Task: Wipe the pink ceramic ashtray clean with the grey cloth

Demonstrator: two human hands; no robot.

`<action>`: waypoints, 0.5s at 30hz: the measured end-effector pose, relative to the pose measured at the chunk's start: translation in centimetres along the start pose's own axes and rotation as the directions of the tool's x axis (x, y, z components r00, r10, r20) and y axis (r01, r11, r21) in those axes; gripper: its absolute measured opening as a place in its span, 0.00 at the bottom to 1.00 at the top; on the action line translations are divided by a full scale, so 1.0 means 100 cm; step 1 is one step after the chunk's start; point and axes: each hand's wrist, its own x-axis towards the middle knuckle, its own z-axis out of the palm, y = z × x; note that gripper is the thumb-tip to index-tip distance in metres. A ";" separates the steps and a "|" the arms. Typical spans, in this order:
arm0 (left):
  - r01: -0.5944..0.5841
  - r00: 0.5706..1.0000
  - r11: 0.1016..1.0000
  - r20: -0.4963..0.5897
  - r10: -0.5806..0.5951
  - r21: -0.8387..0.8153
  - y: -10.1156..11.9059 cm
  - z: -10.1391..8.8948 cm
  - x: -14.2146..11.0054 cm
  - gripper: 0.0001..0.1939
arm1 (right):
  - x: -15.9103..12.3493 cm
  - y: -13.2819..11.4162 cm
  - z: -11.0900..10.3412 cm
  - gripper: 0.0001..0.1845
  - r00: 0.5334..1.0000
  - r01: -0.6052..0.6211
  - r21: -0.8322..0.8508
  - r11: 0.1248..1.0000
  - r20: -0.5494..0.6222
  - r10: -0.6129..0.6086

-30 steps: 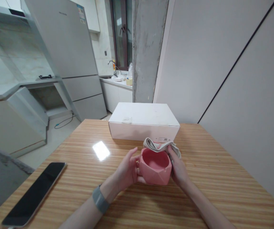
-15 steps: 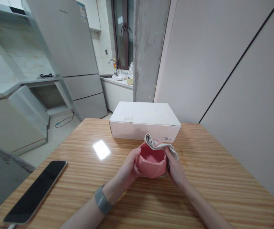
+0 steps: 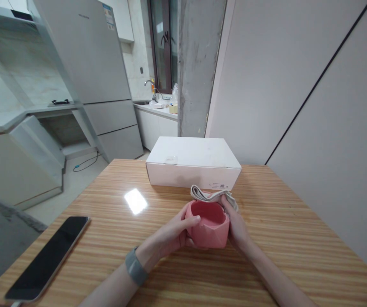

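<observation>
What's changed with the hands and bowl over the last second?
The left hand shifted its grip on the pink bowl: its thumb, raised off it a second ago, now lies across the bowl's front left side. The bowl moved up and left in view, then back. The right hand still holds the folded cloth against the bowl; white box and phone stayed put.

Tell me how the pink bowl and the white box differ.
The pink bowl is smaller than the white box. The bowl's top is open; the box's is closed. The left hand grips the bowl, while the box rests on the table. Both have angular sides.
</observation>
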 end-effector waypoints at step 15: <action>-0.182 0.968 0.979 -0.193 0.161 -0.097 -0.004 -0.002 0.012 0.28 | 0.001 0.000 0.004 0.21 0.993 0.121 -0.006 0.993 -0.003 -0.122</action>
